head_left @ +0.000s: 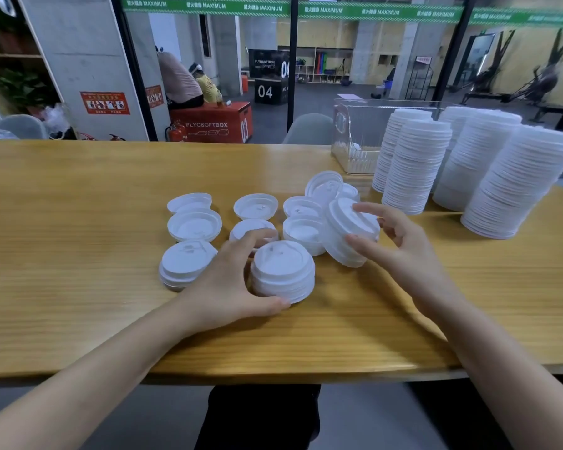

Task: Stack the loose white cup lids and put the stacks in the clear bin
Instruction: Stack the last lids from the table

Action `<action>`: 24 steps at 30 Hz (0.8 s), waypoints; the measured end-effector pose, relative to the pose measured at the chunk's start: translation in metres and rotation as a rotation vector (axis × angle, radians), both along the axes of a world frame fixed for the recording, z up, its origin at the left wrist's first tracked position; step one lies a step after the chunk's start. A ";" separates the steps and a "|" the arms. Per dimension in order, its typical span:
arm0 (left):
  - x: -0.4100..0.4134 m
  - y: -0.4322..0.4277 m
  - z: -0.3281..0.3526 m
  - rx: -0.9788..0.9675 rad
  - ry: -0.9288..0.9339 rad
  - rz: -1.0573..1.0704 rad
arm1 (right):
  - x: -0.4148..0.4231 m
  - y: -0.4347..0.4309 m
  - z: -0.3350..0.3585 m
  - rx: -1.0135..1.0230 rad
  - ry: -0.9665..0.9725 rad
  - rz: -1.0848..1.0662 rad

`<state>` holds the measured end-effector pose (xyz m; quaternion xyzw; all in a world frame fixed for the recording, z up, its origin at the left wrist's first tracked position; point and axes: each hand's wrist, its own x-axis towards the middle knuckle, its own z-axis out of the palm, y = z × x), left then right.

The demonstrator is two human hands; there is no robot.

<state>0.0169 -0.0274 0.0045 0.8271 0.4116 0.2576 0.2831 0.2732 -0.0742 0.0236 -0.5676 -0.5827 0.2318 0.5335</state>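
Note:
Several loose white cup lids (194,225) lie on the wooden table (62,254), some dome up, some upside down. My left hand (231,284) curls around a short stack of lids (281,271) standing on the table, thumb at its front, fingers at its back. My right hand (400,241) grips a second short stack (348,232), which is tilted with its top toward the left. The clear bin (351,138) stands at the back right and looks nearly empty. Tall lid stacks (413,167) stand in front of the bin and to its right.
Another small stack (184,263) sits left of my left hand. One lid (324,186) stands tilted on edge behind the loose ones. A glass wall runs behind the table; two people sit on a red box beyond it. The table's near edge is close to my body.

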 end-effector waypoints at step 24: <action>-0.006 -0.001 -0.006 -0.093 -0.183 -0.052 | -0.043 0.002 -0.014 0.129 -0.447 0.312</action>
